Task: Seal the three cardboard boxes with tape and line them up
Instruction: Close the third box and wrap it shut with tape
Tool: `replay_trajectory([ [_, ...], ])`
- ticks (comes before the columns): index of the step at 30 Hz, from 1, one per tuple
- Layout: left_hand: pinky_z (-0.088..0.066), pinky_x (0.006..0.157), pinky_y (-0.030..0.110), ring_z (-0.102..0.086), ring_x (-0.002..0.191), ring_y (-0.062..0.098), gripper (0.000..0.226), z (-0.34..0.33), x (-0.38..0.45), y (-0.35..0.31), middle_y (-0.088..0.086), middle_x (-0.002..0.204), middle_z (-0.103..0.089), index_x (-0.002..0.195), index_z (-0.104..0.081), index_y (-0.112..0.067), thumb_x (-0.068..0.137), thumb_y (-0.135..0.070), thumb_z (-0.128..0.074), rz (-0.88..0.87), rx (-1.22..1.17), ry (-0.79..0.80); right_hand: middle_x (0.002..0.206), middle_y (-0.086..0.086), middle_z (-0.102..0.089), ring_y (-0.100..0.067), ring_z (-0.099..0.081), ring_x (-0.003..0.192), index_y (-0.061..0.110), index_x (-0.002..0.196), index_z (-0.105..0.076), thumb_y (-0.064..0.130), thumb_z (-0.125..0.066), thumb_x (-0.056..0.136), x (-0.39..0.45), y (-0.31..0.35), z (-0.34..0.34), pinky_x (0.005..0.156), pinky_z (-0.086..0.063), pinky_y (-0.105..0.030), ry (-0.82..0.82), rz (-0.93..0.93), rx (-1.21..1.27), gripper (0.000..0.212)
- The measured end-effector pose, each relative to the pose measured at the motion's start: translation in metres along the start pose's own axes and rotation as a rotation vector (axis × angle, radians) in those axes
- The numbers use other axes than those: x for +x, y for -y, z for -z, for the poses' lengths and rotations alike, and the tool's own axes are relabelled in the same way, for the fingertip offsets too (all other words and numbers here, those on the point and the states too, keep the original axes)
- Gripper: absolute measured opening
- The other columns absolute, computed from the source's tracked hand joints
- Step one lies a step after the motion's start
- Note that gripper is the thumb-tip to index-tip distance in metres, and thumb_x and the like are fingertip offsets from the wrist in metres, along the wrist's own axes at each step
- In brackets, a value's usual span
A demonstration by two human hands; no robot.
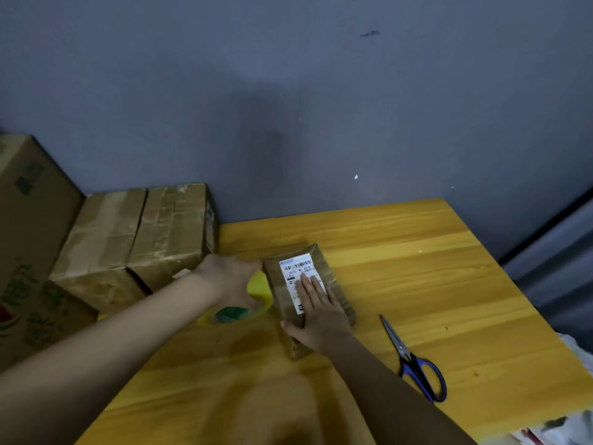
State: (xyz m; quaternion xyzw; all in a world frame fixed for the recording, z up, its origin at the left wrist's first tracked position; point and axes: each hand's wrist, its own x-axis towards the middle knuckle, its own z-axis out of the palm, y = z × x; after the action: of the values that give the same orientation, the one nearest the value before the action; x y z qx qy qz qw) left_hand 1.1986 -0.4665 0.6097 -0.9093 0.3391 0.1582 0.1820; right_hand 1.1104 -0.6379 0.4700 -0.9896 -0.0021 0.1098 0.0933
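A small flat cardboard box [324, 268] with a white shipping label lies on the wooden table [433, 284]. My right hand [317, 313] rests flat on its top, fingers spread over the label, thumb against the near left side. My left hand [232, 277] grips a yellowish tape roll [256, 297] with a green core, held right against the box's left side. Two larger taped cardboard boxes [106, 239] [173, 229] stand side by side at the table's far left, against the wall.
Blue-handled scissors [414, 361] lie shut on the table right of the small box. A big printed carton [29, 239] stands at the far left. A grey wall closes the back. White cloth [577, 351] shows past the table's right edge.
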Motion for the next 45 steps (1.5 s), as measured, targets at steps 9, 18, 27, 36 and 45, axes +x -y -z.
replay_trajectory([
  [9,-0.043,0.069,0.031,-0.058,0.109,0.026,0.069,-0.047,-0.013,0.01,0.005,0.119,-0.06,0.135,-0.036,-0.023,0.083,-0.065,-0.052,0.119,-0.104,0.047,0.157,-0.015,0.01,-0.029,0.011,0.146,0.027,0.153,-0.004,0.089,0.004,0.068,0.003,0.022,0.0,0.118,0.001,-0.047,-0.03,-0.06,-0.054,0.106],
  [18,-0.044,0.078,0.031,-0.056,0.115,0.024,0.065,-0.064,-0.015,0.001,0.003,0.126,-0.058,0.135,-0.039,-0.024,0.083,-0.059,-0.056,0.166,-0.195,0.021,0.158,-0.018,-0.008,-0.033,-0.014,0.146,0.005,0.15,-0.009,0.02,-0.029,0.094,-0.003,0.067,-0.001,0.116,-0.016,-0.045,-0.104,-0.136,-0.046,0.061],
  [27,-0.044,0.082,0.032,-0.056,0.114,0.025,0.069,-0.092,-0.004,-0.006,0.005,0.127,-0.057,0.136,-0.035,-0.022,0.082,-0.057,-0.06,0.189,-0.37,0.023,0.112,-0.007,-0.068,-0.025,-0.065,0.102,0.013,0.114,-0.067,0.047,-0.071,0.073,0.011,0.063,-0.003,0.081,-0.052,-0.042,-0.25,-0.204,0.021,0.054],
  [36,-0.044,0.081,0.032,-0.057,0.113,0.024,0.068,-0.096,0.0,-0.003,0.004,0.127,-0.058,0.133,-0.036,-0.023,0.081,-0.061,-0.058,0.181,-0.414,0.006,0.157,-0.011,0.024,-0.049,0.012,0.142,0.03,0.152,0.011,0.086,-0.043,0.07,0.035,0.028,0.03,0.108,-0.003,-0.069,0.108,-0.422,0.015,0.113],
  [45,-0.04,0.064,0.031,-0.059,0.088,0.026,0.065,-0.036,-0.016,0.021,0.0,0.09,-0.054,0.114,-0.031,-0.019,0.078,-0.063,-0.06,0.151,-0.505,-0.065,0.156,-0.001,-0.016,-0.037,-0.023,0.139,0.037,0.149,-0.022,0.084,-0.053,0.059,0.034,0.014,0.052,0.109,-0.024,-0.053,0.082,-0.486,0.596,0.106],
])
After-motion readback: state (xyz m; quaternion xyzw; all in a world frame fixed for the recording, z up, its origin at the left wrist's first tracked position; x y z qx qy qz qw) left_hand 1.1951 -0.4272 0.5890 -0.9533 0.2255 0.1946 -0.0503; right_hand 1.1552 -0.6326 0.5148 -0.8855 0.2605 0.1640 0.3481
